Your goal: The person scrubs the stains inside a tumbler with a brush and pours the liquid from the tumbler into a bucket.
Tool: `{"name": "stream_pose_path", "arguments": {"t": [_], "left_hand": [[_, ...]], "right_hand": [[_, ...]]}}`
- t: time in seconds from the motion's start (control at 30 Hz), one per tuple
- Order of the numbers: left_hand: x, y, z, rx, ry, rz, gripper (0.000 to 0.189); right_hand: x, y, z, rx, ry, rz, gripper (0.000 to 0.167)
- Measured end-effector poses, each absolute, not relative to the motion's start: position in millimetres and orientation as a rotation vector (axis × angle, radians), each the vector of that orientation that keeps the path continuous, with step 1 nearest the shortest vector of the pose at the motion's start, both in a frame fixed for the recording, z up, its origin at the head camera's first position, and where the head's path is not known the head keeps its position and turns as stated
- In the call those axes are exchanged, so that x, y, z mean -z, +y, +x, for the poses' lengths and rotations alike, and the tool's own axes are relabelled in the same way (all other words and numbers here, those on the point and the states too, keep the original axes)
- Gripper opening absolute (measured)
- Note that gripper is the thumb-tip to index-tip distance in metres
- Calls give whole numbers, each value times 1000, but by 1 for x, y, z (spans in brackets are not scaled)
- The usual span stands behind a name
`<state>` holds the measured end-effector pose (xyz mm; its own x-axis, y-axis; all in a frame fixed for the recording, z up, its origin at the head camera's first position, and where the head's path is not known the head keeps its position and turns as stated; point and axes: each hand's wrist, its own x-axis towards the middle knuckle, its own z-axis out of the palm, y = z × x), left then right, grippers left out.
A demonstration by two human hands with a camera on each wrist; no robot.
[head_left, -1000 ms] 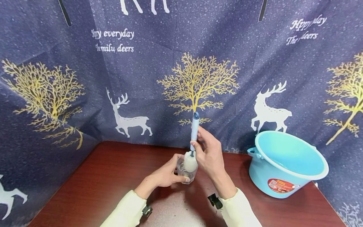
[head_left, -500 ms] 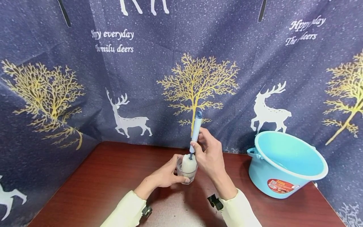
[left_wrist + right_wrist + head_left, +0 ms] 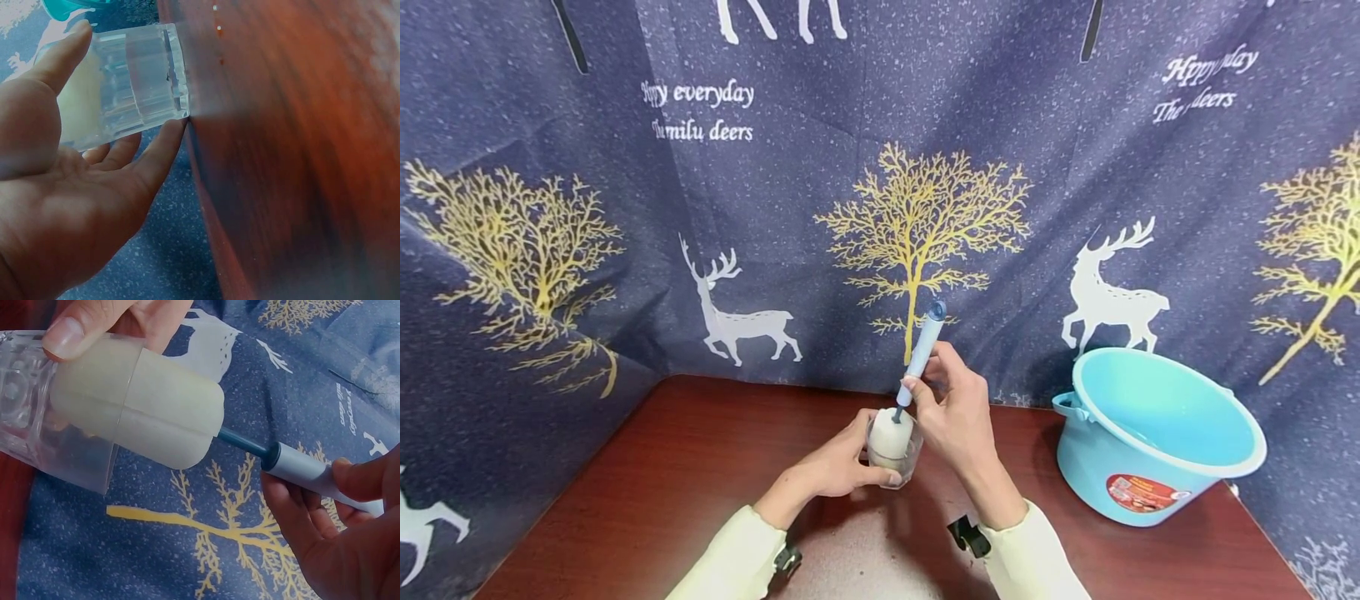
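Note:
My left hand (image 3: 842, 460) grips a clear cup (image 3: 147, 78) around its side, thumb on one side and fingers on the other. The cup's base is at or close to the tabletop. Inside the cup sits the white sponge head of a cup brush (image 3: 169, 403), its top end standing out above the rim. My right hand (image 3: 958, 417) pinches the brush's pale blue handle (image 3: 921, 354) between thumb and fingers, above the dark blue neck (image 3: 244, 444). The handle leans to the right in the head view.
A light blue bucket (image 3: 1097, 467) with a red label stands on the right of the dark red-brown table (image 3: 700, 467). Behind the table hangs a dark blue cloth (image 3: 850, 100) printed with deer and yellow trees. Small droplets dot the tabletop in the left wrist view.
The top of the brush handle has swung to the right, and the sponge head has shifted left and slightly deeper in the cup. Both hands have stayed nearly in place.

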<state>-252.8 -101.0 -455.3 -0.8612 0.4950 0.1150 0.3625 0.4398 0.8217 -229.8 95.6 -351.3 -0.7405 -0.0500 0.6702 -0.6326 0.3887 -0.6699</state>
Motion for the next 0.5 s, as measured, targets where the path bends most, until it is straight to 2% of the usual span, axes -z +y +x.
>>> {"name": "stream_pose_path", "arguments": {"t": [0.5], "left_hand": [[455, -102, -253, -1349, 2608, 782, 79]], "right_hand": [[355, 93, -232, -1434, -2023, 637, 34]]}}
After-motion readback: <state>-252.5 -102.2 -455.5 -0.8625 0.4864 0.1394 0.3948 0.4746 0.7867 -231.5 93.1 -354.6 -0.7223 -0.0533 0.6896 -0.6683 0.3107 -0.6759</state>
